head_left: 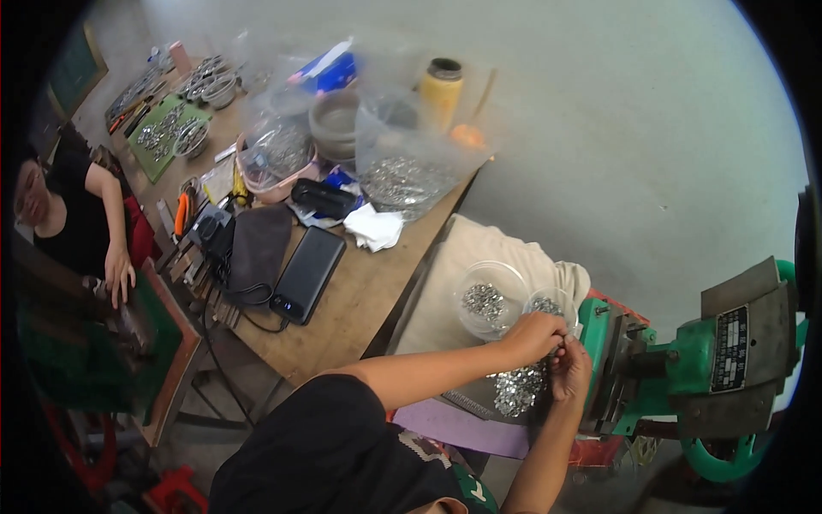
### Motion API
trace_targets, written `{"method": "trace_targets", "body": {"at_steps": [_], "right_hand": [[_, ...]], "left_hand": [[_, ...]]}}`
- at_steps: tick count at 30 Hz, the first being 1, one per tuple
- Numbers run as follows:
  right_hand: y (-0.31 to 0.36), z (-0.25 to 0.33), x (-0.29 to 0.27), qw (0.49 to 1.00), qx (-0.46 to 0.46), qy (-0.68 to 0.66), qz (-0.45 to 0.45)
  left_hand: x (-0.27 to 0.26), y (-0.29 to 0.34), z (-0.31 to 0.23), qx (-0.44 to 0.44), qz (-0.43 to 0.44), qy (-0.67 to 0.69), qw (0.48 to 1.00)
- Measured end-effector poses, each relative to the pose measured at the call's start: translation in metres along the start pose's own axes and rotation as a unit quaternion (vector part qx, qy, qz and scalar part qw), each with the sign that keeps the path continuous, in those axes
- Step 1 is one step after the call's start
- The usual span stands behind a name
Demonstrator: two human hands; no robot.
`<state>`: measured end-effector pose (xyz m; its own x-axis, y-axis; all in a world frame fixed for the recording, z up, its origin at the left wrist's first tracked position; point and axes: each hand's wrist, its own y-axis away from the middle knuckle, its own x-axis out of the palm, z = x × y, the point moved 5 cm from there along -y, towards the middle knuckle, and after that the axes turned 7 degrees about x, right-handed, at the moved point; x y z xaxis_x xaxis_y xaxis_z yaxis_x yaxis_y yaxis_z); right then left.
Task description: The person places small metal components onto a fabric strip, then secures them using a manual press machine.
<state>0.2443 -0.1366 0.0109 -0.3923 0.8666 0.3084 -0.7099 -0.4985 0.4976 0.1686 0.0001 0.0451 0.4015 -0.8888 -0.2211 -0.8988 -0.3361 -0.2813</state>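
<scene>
My left hand (533, 337) reaches over from the left, its fingers pinched together. Close against its fingertips is my right hand (571, 370), also with fingers drawn together. Whatever sits between them is too small to make out. Below the hands lies a heap of small shiny metal parts (519, 392). Just beyond my left hand stands a clear round tub (463, 319) with more metal parts at its bottom. A smaller clear container (562, 301) beside it also holds metal pieces, partly covered by my left hand.
A green machine (689, 358) stands close at the right. Beige cloth (479, 242) covers the work surface. On the wooden table (342, 321) at left are a black power bank (310, 272), a bag of metal parts (402, 182) and a yellow bottle (441, 92). Another person (86, 206) works far left.
</scene>
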Motion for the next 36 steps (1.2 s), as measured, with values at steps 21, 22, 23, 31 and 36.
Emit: {"method": "trace_targets", "body": {"at_steps": [21, 22, 23, 31, 36], "right_hand": [[0.011, -0.005, 0.007, 0.989, -0.079, 0.118, -0.042], [0.012, -0.005, 0.005, 0.989, -0.09, 0.103, -0.062], [0.013, -0.006, 0.006, 0.988, -0.09, 0.103, -0.068], [0.009, -0.008, 0.016, 0.993, -0.084, -0.034, -0.07], [0.016, 0.001, 0.022, 0.973, -0.18, 0.07, -0.128]], "left_hand": [[0.001, -0.016, 0.005, 0.05, -0.025, -0.105, 0.993], [0.0, -0.016, 0.004, 0.031, -0.022, -0.062, 0.997], [-0.002, -0.015, 0.004, 0.011, -0.019, -0.018, 1.0], [-0.004, -0.011, 0.003, -0.103, 0.002, 0.204, 0.974], [-0.003, -0.012, 0.003, -0.065, -0.026, 0.143, 0.987]]}}
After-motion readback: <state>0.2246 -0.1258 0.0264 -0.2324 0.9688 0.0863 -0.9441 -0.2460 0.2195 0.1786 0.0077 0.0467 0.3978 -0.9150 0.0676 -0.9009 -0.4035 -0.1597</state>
